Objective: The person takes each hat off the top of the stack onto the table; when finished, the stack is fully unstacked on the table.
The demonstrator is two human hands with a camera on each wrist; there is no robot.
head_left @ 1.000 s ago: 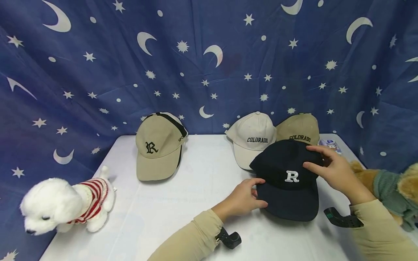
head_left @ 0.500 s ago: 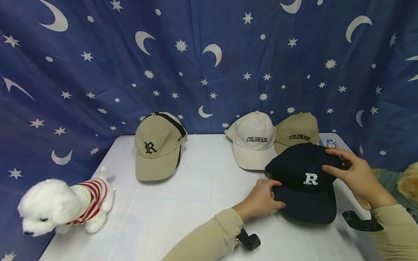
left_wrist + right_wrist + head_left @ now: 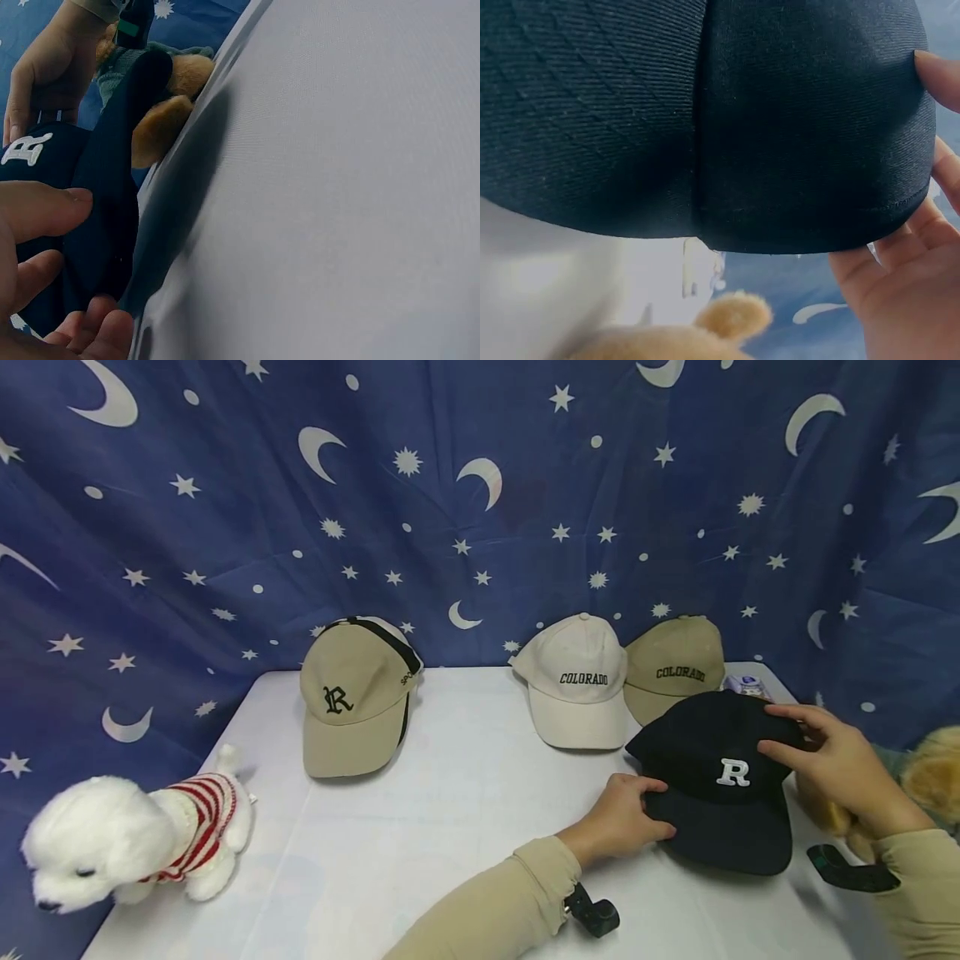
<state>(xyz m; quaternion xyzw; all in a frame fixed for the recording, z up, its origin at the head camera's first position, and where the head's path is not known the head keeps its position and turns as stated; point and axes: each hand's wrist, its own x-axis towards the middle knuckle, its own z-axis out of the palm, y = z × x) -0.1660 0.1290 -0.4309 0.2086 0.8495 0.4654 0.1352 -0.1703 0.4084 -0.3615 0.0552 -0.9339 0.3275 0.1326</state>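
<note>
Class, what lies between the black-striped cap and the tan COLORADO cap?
The off-white COLORADO cap sits there, with white tabletop between it and the black-striped cap; the head view shows this.

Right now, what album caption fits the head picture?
Dark R cap held by left fingers and right fingers; white cap and tan Colorado cap behind.

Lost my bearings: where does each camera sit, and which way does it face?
Head: on the head, facing forward and down at the table; left fingers, right fingers, sleeves show.
Left wrist: worn there, facing the table and dark cap; both hands' fingers show.
Right wrist: worn there, facing the dark cap close up; right fingers show.
Head and left wrist share the white R.
</note>
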